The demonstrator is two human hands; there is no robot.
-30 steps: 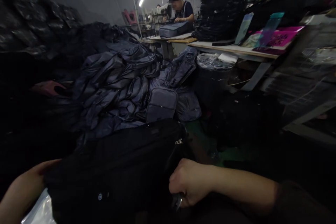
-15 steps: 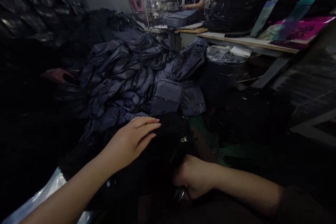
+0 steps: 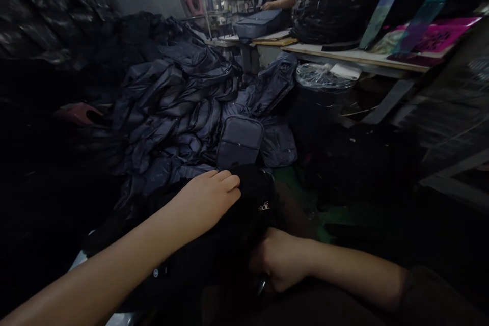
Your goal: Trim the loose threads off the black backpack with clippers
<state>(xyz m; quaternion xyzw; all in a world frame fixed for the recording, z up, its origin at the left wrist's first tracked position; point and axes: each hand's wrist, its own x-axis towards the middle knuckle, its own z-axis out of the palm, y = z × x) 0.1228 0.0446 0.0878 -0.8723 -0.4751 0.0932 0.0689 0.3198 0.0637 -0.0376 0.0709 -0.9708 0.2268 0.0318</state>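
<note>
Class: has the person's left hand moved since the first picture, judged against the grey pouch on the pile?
Yes, forward: the left hand now lies on the black bag just below the grey pouch, far nearer it than before.

On the floor [image 3: 301, 179] in front of you, the green paint shows in patches, and a big heap of dark blue-gray bags [image 3: 171, 112] lies left of center. At the low front edge of this heap, you have one gray zipped bag [image 3: 240, 141] and, just beside it on the right, a second bag [image 3: 278, 145]. Right of the heap stands a black bin [image 3: 315, 112] with clear plastic on top. In the upper right, a long wooden table [image 3: 355, 57] carries a tall stack of black bags [image 3: 336, 10] and bright pink printed sheets [image 3: 435, 35]. Farther back, at top center, another table [image 3: 233, 41] carries a blue-gray bag [image 3: 257, 24].
</note>
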